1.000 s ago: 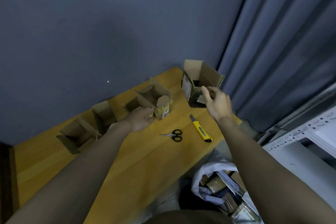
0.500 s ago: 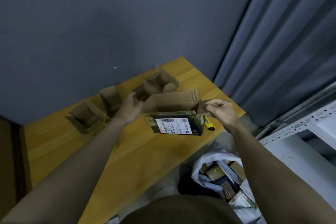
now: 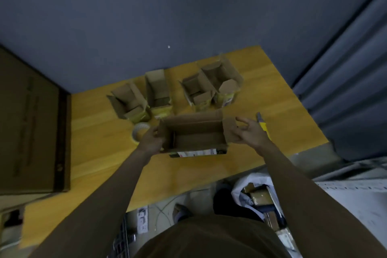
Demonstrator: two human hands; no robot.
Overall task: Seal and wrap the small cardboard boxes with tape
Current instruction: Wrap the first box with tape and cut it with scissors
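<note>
— Where is the box being worked on?

— An open cardboard box [image 3: 196, 138] sits at the middle of the wooden counter [image 3: 100, 148], flaps up, with a printed label along its near side. The person's two hands are on it, one at each end.

— How do the hands stand?

— The left hand [image 3: 151, 141] grips the box's left end flap, fingers curled against the cardboard. The right hand [image 3: 248, 133] holds the right end flap, thumb beneath it and fingers loosely bent above; how firm that pinch is cannot be told through the blur.

— And the other boxes?

— Four small open boxes stand in a row behind it, near the grey wall [image 3: 146, 16]: a left pair [image 3: 142, 98] and a right pair [image 3: 211, 88], all with flaps raised and yellow on their lower sides.

— Any tools?

— A tape roll [image 3: 139, 133] lies just beside the left hand, partly hidden by it. A yellow utility knife [image 3: 262, 124] lies behind the right hand. A large brown carton [image 3: 29, 123] stands at the counter's left end, and a white bag of packages [image 3: 257, 195] sits on the floor below the counter's edge.
</note>
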